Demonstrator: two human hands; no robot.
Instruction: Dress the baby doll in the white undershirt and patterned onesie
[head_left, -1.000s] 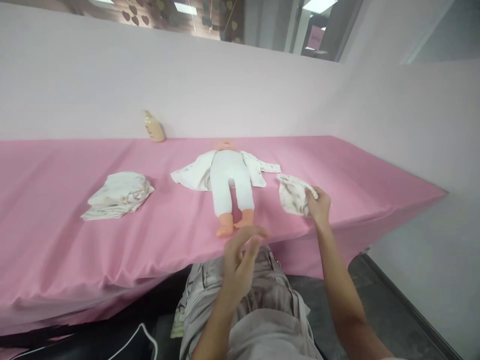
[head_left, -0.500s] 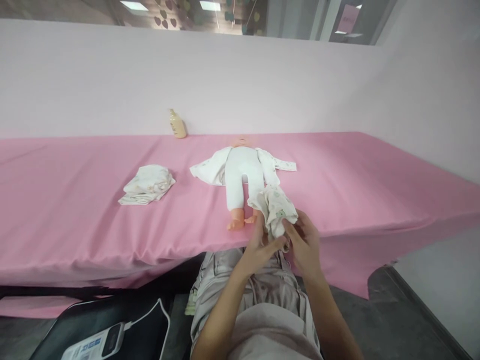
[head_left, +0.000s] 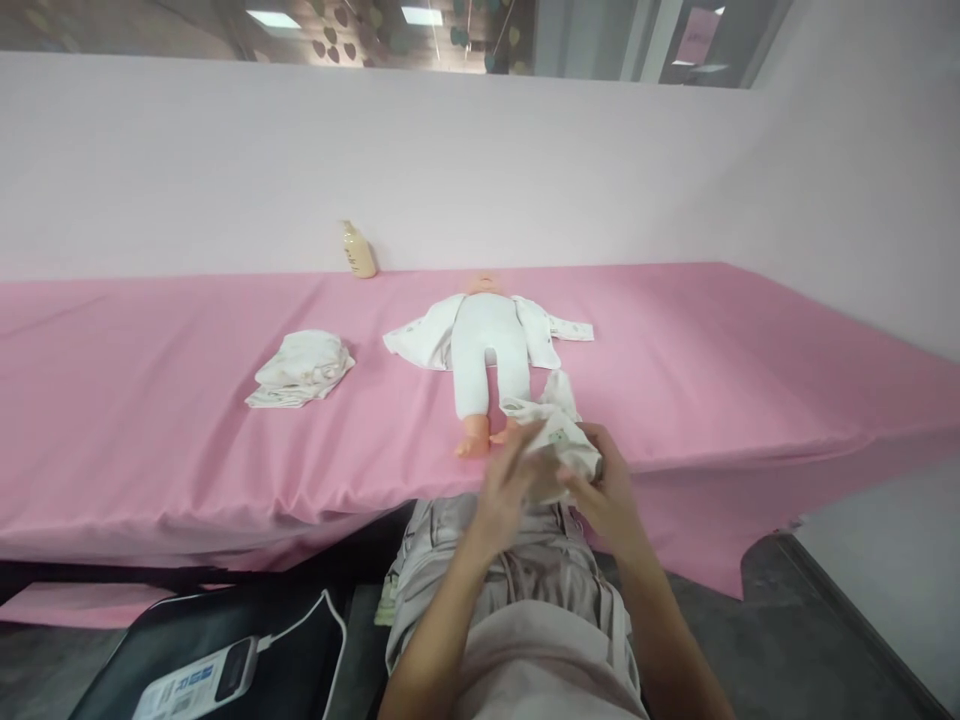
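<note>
Subject: a doll (head_left: 491,335), laid on its back on the pink sheet (head_left: 712,390), feet toward the person. All positions below are taken from the doll, left and right as the person faces it.

White patterned cloth (head_left: 571,450): held in both hands near the doll's feet, in front of its right-hand leg; bunched, not laid flat. Whether it touches that leg cannot be told from here.

Right hand (head_left: 611,490): thumb and fingers pinching the cloth's right edge. Left hand (head_left: 504,500): fingers bent at the opposite edge, blurred; whether they grip cannot be told.

Progress, as judged: the jacket (head_left: 429,335) is spread open on both sides of the doll's trunk, its front not closed. Whether any arm is sleeved is unclear. The cloth in hand is off the doll and unsettled in shape; that handling appears unfinished.

Folded stack (head_left: 301,370): left of the doll, well apart, untouched. Pump bottle (head_left: 360,255): beyond the stack, left of the doll's head, upright by the wall.
</note>
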